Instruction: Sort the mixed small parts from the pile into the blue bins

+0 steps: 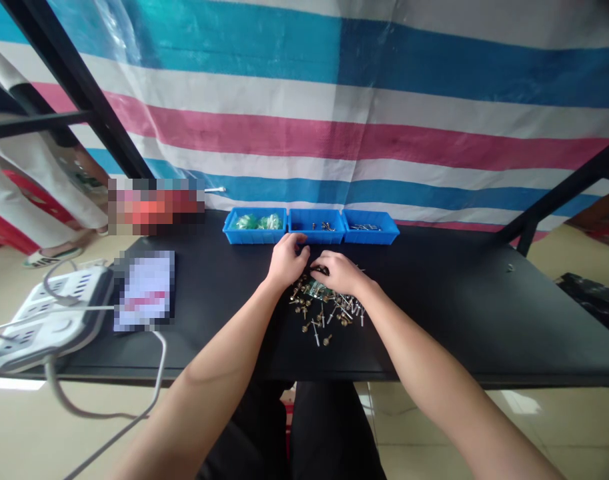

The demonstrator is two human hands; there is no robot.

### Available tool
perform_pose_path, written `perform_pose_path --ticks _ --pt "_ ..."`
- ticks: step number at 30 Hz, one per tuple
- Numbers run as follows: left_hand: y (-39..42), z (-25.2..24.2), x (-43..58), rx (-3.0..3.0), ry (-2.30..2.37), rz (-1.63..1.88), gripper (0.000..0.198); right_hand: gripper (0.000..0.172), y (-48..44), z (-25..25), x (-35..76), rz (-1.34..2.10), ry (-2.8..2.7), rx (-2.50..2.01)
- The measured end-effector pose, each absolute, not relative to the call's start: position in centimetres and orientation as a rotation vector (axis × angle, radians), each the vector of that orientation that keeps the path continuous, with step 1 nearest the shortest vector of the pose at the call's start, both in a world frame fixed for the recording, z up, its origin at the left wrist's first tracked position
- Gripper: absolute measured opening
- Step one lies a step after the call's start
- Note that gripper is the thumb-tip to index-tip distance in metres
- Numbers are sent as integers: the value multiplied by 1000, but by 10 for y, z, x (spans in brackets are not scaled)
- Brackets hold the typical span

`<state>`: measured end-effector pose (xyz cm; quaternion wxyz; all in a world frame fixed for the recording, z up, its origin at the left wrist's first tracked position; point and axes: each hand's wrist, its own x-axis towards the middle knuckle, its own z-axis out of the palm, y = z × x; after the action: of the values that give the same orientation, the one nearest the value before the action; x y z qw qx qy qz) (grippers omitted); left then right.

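Observation:
A loose pile of brass-coloured screws and silver pop rivets (329, 310) lies on the black table, with a small green-and-clear plastic packet (318, 291) among the pieces. My left hand (287, 260) is at the front of the middle blue bin (309, 236), fingers curled in and thumb close to them; what they hold, if anything, is hidden. Over the far edge of the pile, my right hand (338, 272) has its fingers bent closed, and I cannot make out what is in them. Some small screws lie in the middle bin.
The left blue bin (233, 233) holds green-and-clear packets; the right blue bin (391, 230) holds rivets. A power strip (59, 320) with white cables and a blurred-out device (144, 290) occupy the left end. Black frame posts (559, 187) flank the table. A person stands at far left.

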<state>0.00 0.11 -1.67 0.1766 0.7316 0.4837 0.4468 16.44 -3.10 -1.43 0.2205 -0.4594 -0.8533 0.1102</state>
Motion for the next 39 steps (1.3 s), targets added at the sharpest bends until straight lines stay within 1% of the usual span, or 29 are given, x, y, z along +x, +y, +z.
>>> perform_pose_path --ticks 7,20,26,29,34,39 --pt "2 -18 0 2085 1364 1261 19 15 -29 -17 164 342 -2324 -1245" --pt "2 -19 -1 2127 1348 1236 18 17 -31 -15 164 316 -2317 -1101" --pt "1 -17 0 2134 1325 1245 15 19 -30 -15 164 276 -2280 -1133" --pt "0 -15 0 2126 1294 1229 13 19 -28 -14 164 245 -2217 -1175" --pt "-4 -13 1 2130 1193 1165 19 19 -26 -17 166 160 -2025 -1250" --pt "-7 -11 1 2127 1139 1106 21 21 -24 -21 167 194 -1874 -1229"
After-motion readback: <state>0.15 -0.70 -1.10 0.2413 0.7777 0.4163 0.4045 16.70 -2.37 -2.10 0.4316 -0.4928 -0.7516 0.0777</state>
